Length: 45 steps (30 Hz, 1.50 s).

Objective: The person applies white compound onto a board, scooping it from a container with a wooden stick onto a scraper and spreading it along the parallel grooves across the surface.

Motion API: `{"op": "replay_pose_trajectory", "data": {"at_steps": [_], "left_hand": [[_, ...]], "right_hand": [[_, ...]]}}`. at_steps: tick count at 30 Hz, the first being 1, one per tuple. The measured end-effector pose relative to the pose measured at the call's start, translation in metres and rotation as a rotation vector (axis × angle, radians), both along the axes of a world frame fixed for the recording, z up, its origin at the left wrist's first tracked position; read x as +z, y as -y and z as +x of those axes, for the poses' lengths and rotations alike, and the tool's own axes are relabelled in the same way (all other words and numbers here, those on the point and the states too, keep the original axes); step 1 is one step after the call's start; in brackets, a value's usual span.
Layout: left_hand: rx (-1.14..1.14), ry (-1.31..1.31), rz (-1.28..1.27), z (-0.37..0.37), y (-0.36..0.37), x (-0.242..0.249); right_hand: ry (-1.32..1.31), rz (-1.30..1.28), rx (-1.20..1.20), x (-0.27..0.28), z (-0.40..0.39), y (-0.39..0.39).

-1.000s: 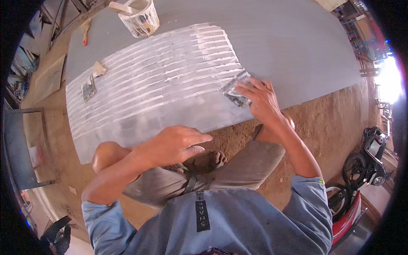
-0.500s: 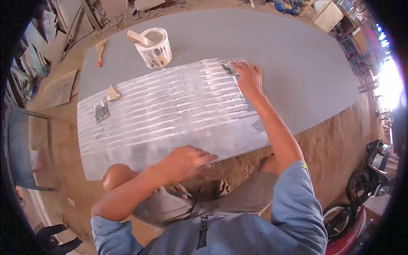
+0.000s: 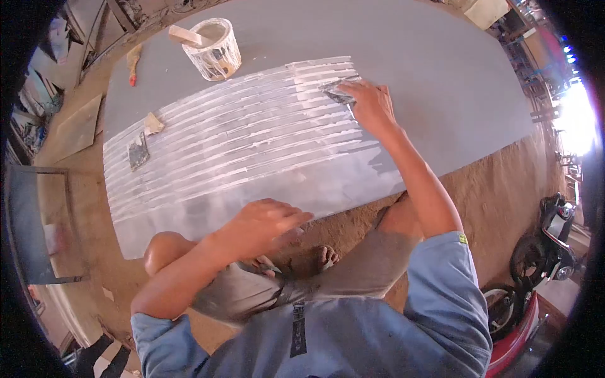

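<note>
My right hand (image 3: 373,107) is closed on a dark flat scraper (image 3: 339,91), pressed to the right end of the white-striped part of a large grey panel (image 3: 441,94). Over the panel's near edge hovers my left hand (image 3: 268,220), fingers loosely extended and nothing visible in it. At the panel's left lie a second dark scraper (image 3: 138,152) and a pale, chipped piece (image 3: 153,124). Toward the back stands a white-smeared bucket (image 3: 217,57) with a wooden stick (image 3: 186,36) across its rim.
A brush-like tool (image 3: 133,63) with a red tip lies at the panel's back left. On the floor are a thin board (image 3: 79,129) at left and a motorcycle (image 3: 535,258) at right. My knees and feet are below the near edge.
The view has shifted, so the panel and bucket appear higher. My right hand has moved the scraper slightly toward me along the stripes; the scraper now lies at a different angle.
</note>
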<state>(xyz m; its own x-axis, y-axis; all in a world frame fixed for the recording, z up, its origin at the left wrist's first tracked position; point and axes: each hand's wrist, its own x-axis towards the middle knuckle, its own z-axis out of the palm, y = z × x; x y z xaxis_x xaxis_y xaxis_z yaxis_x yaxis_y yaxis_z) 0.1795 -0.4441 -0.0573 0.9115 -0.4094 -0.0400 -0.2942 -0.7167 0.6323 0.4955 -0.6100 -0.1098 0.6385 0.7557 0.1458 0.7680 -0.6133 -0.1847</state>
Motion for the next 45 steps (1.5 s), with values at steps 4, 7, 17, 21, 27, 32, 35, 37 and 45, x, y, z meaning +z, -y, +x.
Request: {"op": "replay_pose_trajectory", "data": {"at_steps": [4, 7, 17, 21, 27, 32, 35, 37, 45], "left_hand": [[0.020, 0.024, -0.036, -0.003, 0.002, 0.000], [0.029, 0.050, -0.097, -0.001, 0.002, 0.004], [0.006, -0.016, -0.075, -0.001, 0.010, 0.000], [0.016, 0.028, -0.100, 0.003, 0.007, 0.003], [0.088, 0.100, -0.118, 0.009, -0.001, -0.003], [0.116, 0.115, -0.041, 0.014, -0.007, -0.010], [0.127, 0.019, -0.012, 0.014, -0.006, -0.005], [0.095, 0.044, -0.033, 0.012, -0.005, -0.005], [0.013, -0.042, -0.021, 0.007, 0.009, -0.004]], "right_hand": [[0.026, -0.009, 0.029, 0.005, -0.035, 0.033], [-0.011, -0.046, 0.027, 0.011, -0.056, 0.056], [-0.014, -0.139, 0.029, 0.024, -0.125, 0.136], [0.040, 0.005, -0.009, 0.031, -0.091, 0.129], [0.234, 0.171, -0.086, -0.001, 0.013, 0.056], [0.316, 0.052, -0.130, -0.024, 0.066, 0.009], [0.216, 0.066, -0.113, -0.030, 0.082, -0.004], [0.129, 0.042, -0.109, -0.019, 0.074, -0.010], [0.039, -0.083, -0.072, -0.005, 0.041, 0.033]]}}
